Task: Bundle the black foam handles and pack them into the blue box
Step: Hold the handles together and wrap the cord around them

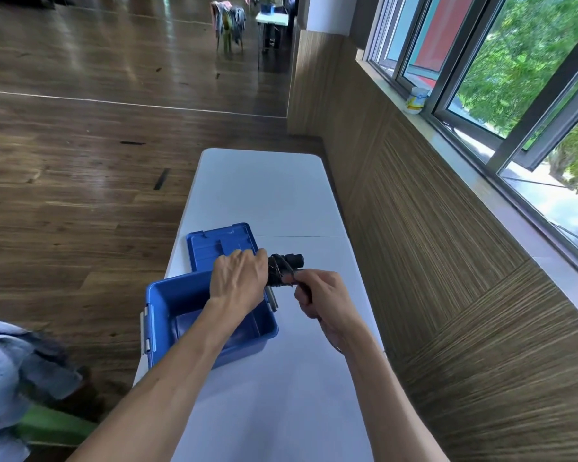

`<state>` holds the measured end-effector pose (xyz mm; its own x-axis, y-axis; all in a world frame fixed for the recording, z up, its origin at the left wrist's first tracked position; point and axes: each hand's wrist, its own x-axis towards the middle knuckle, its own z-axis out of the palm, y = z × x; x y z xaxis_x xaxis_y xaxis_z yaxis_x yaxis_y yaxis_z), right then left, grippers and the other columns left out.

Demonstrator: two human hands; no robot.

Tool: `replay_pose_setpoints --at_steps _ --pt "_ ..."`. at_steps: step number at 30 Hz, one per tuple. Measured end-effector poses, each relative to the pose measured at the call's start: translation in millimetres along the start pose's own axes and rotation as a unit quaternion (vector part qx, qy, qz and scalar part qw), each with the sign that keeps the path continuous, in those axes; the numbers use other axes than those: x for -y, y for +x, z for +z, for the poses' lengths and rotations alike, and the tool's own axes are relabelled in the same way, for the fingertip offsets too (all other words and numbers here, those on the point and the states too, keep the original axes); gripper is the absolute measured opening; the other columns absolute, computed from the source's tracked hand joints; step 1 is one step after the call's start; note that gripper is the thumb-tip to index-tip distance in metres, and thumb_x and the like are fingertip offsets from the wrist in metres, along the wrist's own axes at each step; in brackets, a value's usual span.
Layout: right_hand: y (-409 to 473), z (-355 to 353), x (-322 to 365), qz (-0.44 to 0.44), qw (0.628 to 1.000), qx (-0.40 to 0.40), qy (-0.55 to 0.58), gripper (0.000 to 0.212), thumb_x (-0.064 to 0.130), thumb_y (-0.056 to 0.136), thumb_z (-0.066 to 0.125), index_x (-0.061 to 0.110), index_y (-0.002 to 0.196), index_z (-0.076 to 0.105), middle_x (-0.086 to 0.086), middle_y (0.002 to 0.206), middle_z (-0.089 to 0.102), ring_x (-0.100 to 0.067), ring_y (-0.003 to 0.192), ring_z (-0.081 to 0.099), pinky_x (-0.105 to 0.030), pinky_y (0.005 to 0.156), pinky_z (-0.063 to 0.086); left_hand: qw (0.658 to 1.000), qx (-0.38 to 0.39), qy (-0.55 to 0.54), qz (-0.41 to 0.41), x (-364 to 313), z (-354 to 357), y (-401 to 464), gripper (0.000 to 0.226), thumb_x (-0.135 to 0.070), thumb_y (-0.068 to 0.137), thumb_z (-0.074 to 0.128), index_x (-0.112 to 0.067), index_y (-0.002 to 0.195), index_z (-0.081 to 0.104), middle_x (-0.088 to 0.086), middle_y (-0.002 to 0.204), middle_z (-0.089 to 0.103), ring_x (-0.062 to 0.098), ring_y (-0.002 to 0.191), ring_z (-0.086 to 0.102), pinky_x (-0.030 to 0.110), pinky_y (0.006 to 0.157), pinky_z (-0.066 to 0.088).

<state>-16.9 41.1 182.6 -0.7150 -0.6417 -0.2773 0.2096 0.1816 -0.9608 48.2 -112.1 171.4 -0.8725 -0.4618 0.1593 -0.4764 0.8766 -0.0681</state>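
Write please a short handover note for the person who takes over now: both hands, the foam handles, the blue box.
Left hand: closed around the bundle of black foam handles, held above the white table.
Right hand: pinching a dark tie at the bundle.
Blue box: open, no handles visible inside; its lid lies behind it.
Done: handles gathered.
Left: finish tying, put the bundle into the box.

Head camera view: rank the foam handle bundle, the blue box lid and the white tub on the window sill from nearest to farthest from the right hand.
1. Foam handle bundle: touching the right hand, at its fingers.
2. Blue box lid: flat on the table, left of the bundle.
3. White tub: far off on the window sill, upper right.
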Motion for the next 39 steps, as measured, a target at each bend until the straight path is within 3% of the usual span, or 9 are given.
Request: replay_pose_setpoints --at_steps 3,10,17,21,24,28,31,34,39 --pt "4 3 0 0.000 1.000 -0.014 -0.026 0.039 0.038 0.105 0.051 0.006 0.091 0.069 0.007 0.049 0.037 -0.012 0.047 0.027 -0.020 0.044 0.024 1.000 0.003 -0.001 -0.001 -5 0 0 0.023 -0.013 0.084 0.065 -0.017 0.105 0.056 0.000 0.083 0.062 0.021 0.080 0.063 0.033 0.060 0.035" --pt "2 4 -7 -0.030 0.999 0.026 -0.033 0.038 0.033 0.104 0.055 0.008 0.076 0.064 -0.006 0.065 0.062 -0.018 0.050 0.048 -0.027 0.051 0.039 0.999 0.019 -0.027 -0.028 -3 -2 5 0.023 -0.016 0.084 0.067 -0.016 0.104 0.055 0.000 0.083 0.061 0.023 0.077 0.060 0.034 0.062 0.035" --pt "1 -5 -17 -0.021 0.993 0.088 -0.070 0.051 0.049 0.102 0.053 0.003 0.083 0.067 -0.008 0.063 0.045 -0.016 0.050 0.037 -0.026 0.051 0.033 0.992 0.016 -0.116 -0.045 6 -8 9 0.020 -0.024 0.086 0.066 -0.018 0.102 0.055 -0.002 0.083 0.060 0.023 0.070 0.053 0.034 0.060 0.037" --pt "5 -18 -25 0.018 0.988 0.104 -0.117 0.056 0.058 0.091 0.064 0.006 0.072 0.068 -0.004 0.062 0.040 -0.014 0.052 0.033 -0.025 0.052 0.029 0.984 0.032 -0.170 0.046 19 -15 10 0.018 -0.025 0.083 0.066 -0.027 0.100 0.059 -0.008 0.080 0.066 0.021 0.074 0.061 0.033 0.060 0.045" --pt "15 -36 -18 0.028 0.983 0.093 -0.154 0.027 0.029 0.087 0.079 0.013 0.068 0.069 -0.003 0.063 0.047 -0.012 0.055 0.035 -0.024 0.053 0.030 0.973 0.067 -0.182 0.124 18 -20 2 0.016 -0.019 0.082 0.063 -0.030 0.093 0.058 -0.008 0.077 0.066 0.020 0.073 0.062 0.038 0.065 0.053" --pt "30 -59 7 0.007 0.946 0.117 -0.302 0.020 -0.009 0.077 0.063 0.007 0.065 0.068 -0.003 0.061 0.052 -0.014 0.060 0.043 -0.031 0.063 0.038 0.968 0.060 -0.160 0.185 6 -22 -7 0.019 -0.011 0.079 0.058 -0.030 0.083 0.053 -0.010 0.068 0.057 0.017 0.065 0.056 0.033 0.063 0.047" --pt "34 -66 23 0.002 0.918 0.138 -0.372 0.028 -0.009 0.081 0.060 0.011 0.074 0.077 0.002 0.061 0.061 -0.009 0.057 0.047 -0.022 0.058 0.042 0.966 0.046 -0.119 0.224 -4 -24 -9 0.021 -0.009 0.080 0.055 -0.029 0.082 0.050 -0.008 0.070 0.055 0.019 0.065 0.055 0.032 0.061 0.045" --pt "37 -70 39 0.003 0.902 0.142 -0.407 0.012 0.002 0.083 0.074 0.011 0.082 0.082 -0.007 0.067 0.067 -0.012 0.058 0.047 -0.023 0.057 0.043 0.969 0.055 -0.077 0.227 -12 -22 -11 0.020 -0.010 0.083 0.058 -0.029 0.089 0.055 -0.007 0.074 0.055 0.021 0.069 0.054 0.032 0.062 0.041" --pt "34 -45 47 -0.030 0.859 0.013 -0.511 0.002 0.010 0.077 0.083 0.010 0.079 0.082 -0.007 0.076 0.077 -0.019 0.068 0.070 -0.025 0.058 0.057 0.977 0.044 -0.011 0.206 -24 -16 -10 0.023 -0.008 0.084 0.058 -0.026 0.098 0.061 -0.004 0.080 0.055 0.021 0.072 0.046 0.033 0.064 0.036"
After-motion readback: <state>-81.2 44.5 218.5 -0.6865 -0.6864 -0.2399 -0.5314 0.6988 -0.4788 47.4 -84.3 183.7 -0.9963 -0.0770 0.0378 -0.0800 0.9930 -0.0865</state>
